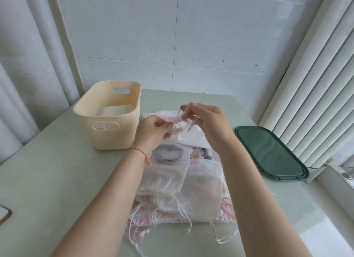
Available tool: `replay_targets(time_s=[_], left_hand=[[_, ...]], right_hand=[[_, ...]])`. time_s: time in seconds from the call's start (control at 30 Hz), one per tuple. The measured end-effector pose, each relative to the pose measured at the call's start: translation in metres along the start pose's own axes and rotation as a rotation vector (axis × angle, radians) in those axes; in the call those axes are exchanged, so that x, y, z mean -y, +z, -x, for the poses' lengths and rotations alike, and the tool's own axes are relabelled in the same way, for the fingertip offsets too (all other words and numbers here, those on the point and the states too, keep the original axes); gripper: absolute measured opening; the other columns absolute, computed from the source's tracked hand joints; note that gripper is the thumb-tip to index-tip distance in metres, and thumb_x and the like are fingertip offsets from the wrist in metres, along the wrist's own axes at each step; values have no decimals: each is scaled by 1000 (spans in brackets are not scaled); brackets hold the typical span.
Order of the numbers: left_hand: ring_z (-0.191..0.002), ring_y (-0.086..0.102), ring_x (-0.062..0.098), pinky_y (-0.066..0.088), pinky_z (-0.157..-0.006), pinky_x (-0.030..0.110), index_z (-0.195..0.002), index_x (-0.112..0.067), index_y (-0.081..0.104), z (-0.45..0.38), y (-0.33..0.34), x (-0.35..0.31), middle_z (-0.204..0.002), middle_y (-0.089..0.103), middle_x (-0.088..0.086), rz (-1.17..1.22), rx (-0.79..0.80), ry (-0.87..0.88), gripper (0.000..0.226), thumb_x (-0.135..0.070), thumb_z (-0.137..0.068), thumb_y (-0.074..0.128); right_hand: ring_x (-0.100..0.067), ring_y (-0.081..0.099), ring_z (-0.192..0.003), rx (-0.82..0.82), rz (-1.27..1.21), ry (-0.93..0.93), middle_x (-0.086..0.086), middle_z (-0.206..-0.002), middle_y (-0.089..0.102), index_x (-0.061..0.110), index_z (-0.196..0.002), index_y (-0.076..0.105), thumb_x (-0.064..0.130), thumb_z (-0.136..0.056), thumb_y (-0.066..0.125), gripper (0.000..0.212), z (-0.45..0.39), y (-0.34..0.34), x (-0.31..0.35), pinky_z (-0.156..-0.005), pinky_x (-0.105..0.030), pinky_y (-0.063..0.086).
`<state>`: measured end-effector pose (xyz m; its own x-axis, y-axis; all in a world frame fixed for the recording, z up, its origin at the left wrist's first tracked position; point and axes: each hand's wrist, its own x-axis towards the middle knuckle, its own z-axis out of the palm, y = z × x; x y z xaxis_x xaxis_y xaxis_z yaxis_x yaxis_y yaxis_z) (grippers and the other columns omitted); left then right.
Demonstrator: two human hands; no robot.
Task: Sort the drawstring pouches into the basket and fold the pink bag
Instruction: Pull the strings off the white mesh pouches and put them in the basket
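A heap of sheer white drawstring pouches lies on the table in front of me, on top of a pink bag with cartoon prints and pink cords. A cream plastic basket stands to the left of the heap, with one flat white pouch inside. Above the far end of the heap, my left hand pinches the top of a small white pouch. My right hand pinches that pouch's white drawstrings and holds them taut.
A dark green tray lid lies at the right, near the window blinds. The pale green table meets a white tiled wall behind. A dark-edged object shows at the left edge. A metal fitting sits by the sill.
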<state>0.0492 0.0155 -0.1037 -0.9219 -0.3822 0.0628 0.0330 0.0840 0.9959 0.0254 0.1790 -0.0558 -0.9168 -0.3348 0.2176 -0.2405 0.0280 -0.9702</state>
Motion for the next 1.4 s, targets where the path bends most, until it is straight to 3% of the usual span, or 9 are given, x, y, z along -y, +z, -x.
replay_targets(time_s=[0.1, 0.27, 0.37, 0.53, 0.7, 0.97, 1.13, 1.23, 1.4], left_hand=[[-66, 64, 17, 60, -78, 33, -80, -2, 55, 1, 1, 5, -77, 57, 10, 113, 28, -79, 18, -7, -89, 69], [-68, 69, 16, 58, -87, 39, -75, -5, 50, 0, 1, 12, -96, 67, 23, 111, 26, -88, 22, -6, -91, 66], [-66, 70, 16, 58, -86, 43, -82, -3, 54, -2, -1, 12, -96, 70, 22, 78, -32, -52, 15, -8, -92, 65], [-66, 71, 18, 52, -60, 20, -74, -12, 47, -4, -3, 10, -100, 70, 20, -31, -139, 35, 25, -9, -92, 63], [-69, 72, 22, 55, -77, 38, -75, -13, 46, -4, -2, 11, -98, 70, 21, -44, -119, 24, 24, -11, -92, 63], [-83, 67, 19, 56, -71, 27, -83, -4, 59, 5, 5, -3, -91, 71, 13, 224, 97, 13, 11, -10, -91, 65], [-74, 67, 30, 49, -66, 31, -61, -10, 68, 18, -18, -33, -67, 67, 12, 658, 329, -60, 66, -64, -87, 41], [-78, 67, 28, 42, -61, 30, -58, -11, 70, 14, -20, -31, -74, 71, 13, 386, 244, -22, 79, -61, -98, 23], [-64, 68, 17, 47, -64, 28, -76, -10, 71, 18, -4, -25, -74, 74, 6, -257, 350, -117, 42, -45, -93, 56]], right_hand=[[-23, 62, -103, -183, -9, -46, -7, -99, 65, 17, -62, 74, 37, -86, 58, 35, -1, 4, -1, -104, -46, 44], [-26, 53, -57, -22, -457, 11, -6, -52, 40, 12, -46, 41, 14, -97, 47, 52, 5, 4, 10, -72, -34, 51], [-15, 17, -45, -106, -335, 28, 0, -48, 20, 19, -47, 26, 15, -98, 49, 56, 5, 2, 10, -46, -25, 20], [-16, 21, -43, -159, 64, 102, 1, -44, 26, 23, -44, 26, 24, -95, 54, 58, 3, 4, 3, -48, -23, 21], [-21, 27, -53, -99, 420, 51, -9, -60, 31, 11, -63, 30, 31, -90, 62, 47, 2, 10, -3, -53, -28, 25], [-16, 58, -95, 84, 1024, -25, 3, -104, 65, 19, -111, 62, 22, -86, 68, 26, 3, 6, -11, -71, -22, 39], [-18, 61, -97, 96, 1054, 22, 0, -102, 69, 13, -104, 68, 20, -87, 68, 19, 1, 0, -13, -73, -25, 41], [-17, 61, -92, 76, 988, -16, 1, -96, 69, 12, -99, 70, 20, -88, 68, 14, 2, 0, -11, -75, -27, 46], [-14, 59, -85, 61, 974, -65, 5, -90, 70, 16, -92, 69, 21, -88, 68, 6, 1, 3, -12, -63, -23, 39]])
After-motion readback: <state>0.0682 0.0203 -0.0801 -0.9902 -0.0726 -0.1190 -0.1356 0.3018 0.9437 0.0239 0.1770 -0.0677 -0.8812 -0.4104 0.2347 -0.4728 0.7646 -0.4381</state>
